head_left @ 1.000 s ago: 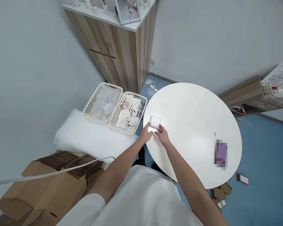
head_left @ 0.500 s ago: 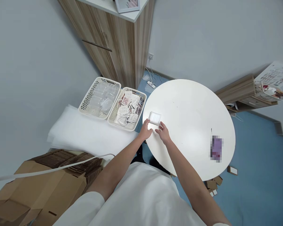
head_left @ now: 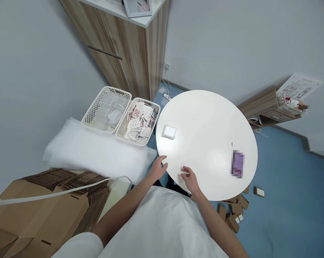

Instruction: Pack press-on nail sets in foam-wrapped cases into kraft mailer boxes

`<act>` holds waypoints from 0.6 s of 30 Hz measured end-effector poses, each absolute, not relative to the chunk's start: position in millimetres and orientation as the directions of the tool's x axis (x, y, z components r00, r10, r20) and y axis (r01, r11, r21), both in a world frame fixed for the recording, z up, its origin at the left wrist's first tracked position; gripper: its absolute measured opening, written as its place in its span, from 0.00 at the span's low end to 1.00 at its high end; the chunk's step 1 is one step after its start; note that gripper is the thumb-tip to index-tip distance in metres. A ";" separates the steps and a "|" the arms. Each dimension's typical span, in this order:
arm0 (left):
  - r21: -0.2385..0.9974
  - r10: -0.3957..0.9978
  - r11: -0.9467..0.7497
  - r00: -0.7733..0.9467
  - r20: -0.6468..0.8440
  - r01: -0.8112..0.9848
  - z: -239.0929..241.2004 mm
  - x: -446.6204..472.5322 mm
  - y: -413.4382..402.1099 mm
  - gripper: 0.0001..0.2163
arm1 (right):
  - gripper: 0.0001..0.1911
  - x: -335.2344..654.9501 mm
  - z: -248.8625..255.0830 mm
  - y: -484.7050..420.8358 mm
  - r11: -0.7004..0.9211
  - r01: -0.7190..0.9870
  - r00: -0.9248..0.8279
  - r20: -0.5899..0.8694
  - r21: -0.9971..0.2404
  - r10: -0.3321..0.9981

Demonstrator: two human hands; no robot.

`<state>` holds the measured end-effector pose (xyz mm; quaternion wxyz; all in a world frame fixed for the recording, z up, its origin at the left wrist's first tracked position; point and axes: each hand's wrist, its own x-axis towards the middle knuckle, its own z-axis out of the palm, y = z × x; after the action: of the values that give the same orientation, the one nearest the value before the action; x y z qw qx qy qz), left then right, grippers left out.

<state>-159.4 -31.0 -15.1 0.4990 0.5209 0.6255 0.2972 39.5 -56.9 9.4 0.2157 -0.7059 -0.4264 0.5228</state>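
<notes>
A small white wrapped packet (head_left: 169, 132) lies on the left part of the round white table (head_left: 205, 118), apart from both hands. Nearer my body, at the table's left front edge, is my left hand (head_left: 158, 167), empty, its fingers and thumb apart. My right hand (head_left: 190, 179) hovers by the front of the tabletop, its fingers loosely curved and spread with nothing between them. White foam sheets (head_left: 97, 150) lie stacked just left of my left hand.
Left of the table stand a basket (head_left: 86, 116) of clear plastic pieces and a basket (head_left: 141, 142) of small printed packets. Folded cardboard boxes (head_left: 51, 211) and a white hose (head_left: 70, 191) are at lower left. A blurred purple item (head_left: 237, 164) lies on the table's right; small boxes (head_left: 235, 209) on the floor.
Both hands have drawn back from the white packet toward my body, leaving it on the table. The camera view has shifted slightly.
</notes>
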 end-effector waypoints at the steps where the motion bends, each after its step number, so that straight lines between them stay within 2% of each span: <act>1: 0.896 0.943 0.287 0.066 -0.327 0.338 -14.1 -160.2 -33.6 0.17 | 0.22 43.3 10.7 -61.9 -0.535 0.396 0.072 -0.556 -0.746 0.828; 4: 0.888 0.924 0.335 0.073 -0.375 0.314 -8.9 -162.9 -41.4 0.16 | 0.19 51.0 14.1 -70.6 -0.480 0.448 -0.027 -0.548 -0.754 0.836; 12: 0.798 0.880 0.470 -0.133 -0.456 0.377 20.5 -139.9 -98.2 0.16 | 0.17 64.3 10.2 -64.1 -0.342 0.404 -0.316 -0.480 -0.848 0.818; 18: 0.771 0.887 0.460 -0.190 -0.420 0.440 34.8 -118.4 -154.7 0.16 | 0.17 70.5 2.5 -60.5 -0.325 0.365 -0.416 -0.466 -0.872 0.781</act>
<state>-118.4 -154.7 34.8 0.4450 0.4551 0.7292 0.2513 70.5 -60.5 2.5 0.1648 -0.5148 -0.5569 0.6307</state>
